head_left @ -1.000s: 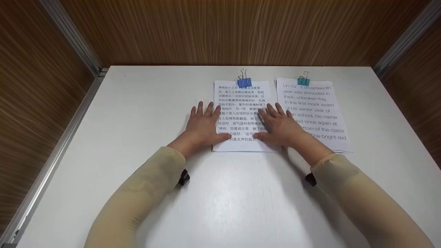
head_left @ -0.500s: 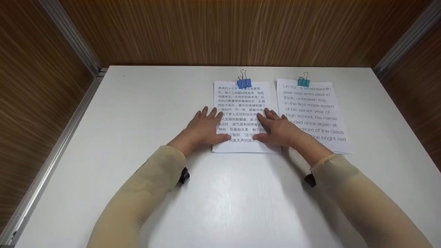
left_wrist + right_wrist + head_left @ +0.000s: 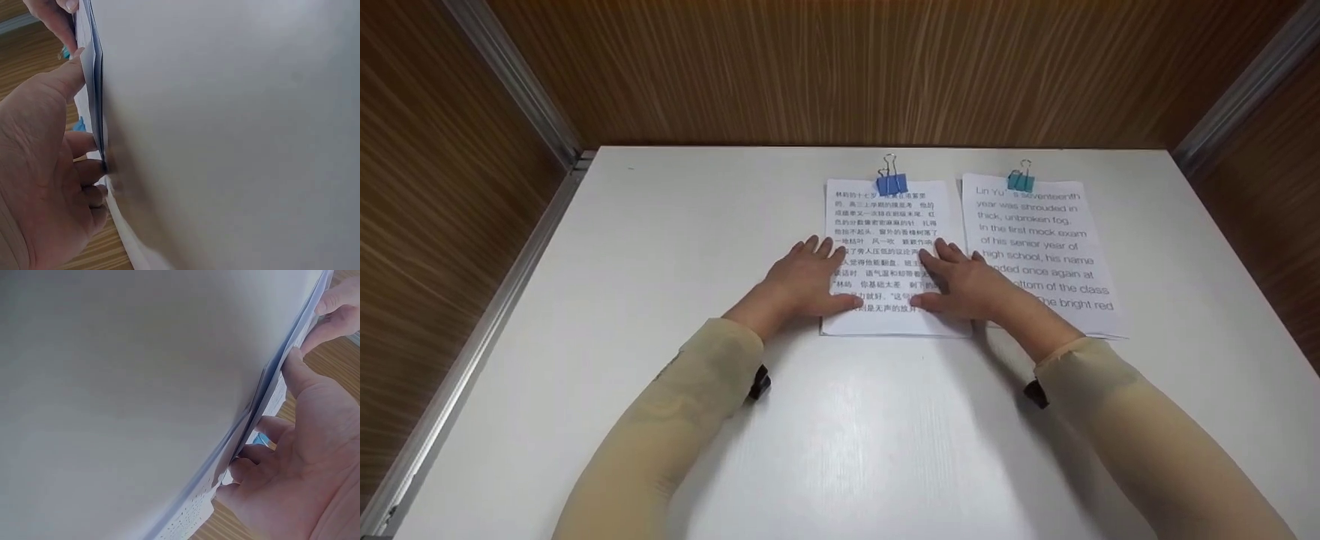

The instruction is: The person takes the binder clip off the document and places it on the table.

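Head view: both hands, left (image 3: 802,279) and right (image 3: 964,283), have curled their fingers slightly, still pressing the blue-clipped Chinese sheets (image 3: 885,225) at centre frame.

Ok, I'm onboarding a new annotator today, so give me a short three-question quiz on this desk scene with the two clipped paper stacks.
1. True or false: both hands rest on the same stack of paper.
2. Which clip holds the stack with English text? A) dark blue B) teal C) black
3. Fill in: the stacks lie on a white ____.

Key:
1. True: the left hand and right hand both rest on the Chinese-text stack.
2. B: the teal clip holds the English-text stack; the dark blue clip holds the other.
3. table.
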`<state>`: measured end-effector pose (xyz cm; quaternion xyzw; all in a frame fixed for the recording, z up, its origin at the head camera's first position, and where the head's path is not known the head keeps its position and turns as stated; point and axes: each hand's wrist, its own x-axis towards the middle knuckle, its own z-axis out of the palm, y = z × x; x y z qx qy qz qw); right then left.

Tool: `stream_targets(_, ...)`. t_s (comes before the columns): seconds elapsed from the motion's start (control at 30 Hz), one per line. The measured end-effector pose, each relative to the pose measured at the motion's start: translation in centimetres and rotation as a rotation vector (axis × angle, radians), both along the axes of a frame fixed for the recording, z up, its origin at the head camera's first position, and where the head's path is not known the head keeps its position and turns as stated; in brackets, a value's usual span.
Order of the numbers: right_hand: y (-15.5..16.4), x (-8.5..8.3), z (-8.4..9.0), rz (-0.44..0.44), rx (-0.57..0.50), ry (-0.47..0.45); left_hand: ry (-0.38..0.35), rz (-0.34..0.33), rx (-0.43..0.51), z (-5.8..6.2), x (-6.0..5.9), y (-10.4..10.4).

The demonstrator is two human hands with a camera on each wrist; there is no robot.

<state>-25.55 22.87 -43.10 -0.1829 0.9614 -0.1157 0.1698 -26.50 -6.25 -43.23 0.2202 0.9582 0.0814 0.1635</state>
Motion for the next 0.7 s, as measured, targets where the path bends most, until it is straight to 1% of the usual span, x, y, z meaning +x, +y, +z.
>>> stream_targets(0.1,0.0,0.1,0.1,-0.002,0.002,0.004,-0.006,-0.007,0.003,-0.1,0.1,0.0)
stream_targets(0.23,-0.1,0.2,0.2,0.009,0.013,0.031,0.002,-0.028,-0.013,-0.2,0.0,0.0)
stream_targets(0.4,-0.4,0.5,0.3,0.019,0.025,0.045,-0.002,-0.050,-0.031,0.1,0.1,0.0)
stream_targets(0.53,-0.5,0.9,0.3,0.025,0.033,0.055,-0.009,-0.053,-0.026,0.4,0.5,-0.1)
stream_targets(0.7,-0.6,1.7,0.2,0.004,0.032,0.051,0.005,-0.070,-0.022,0.2,1.2,-0.3)
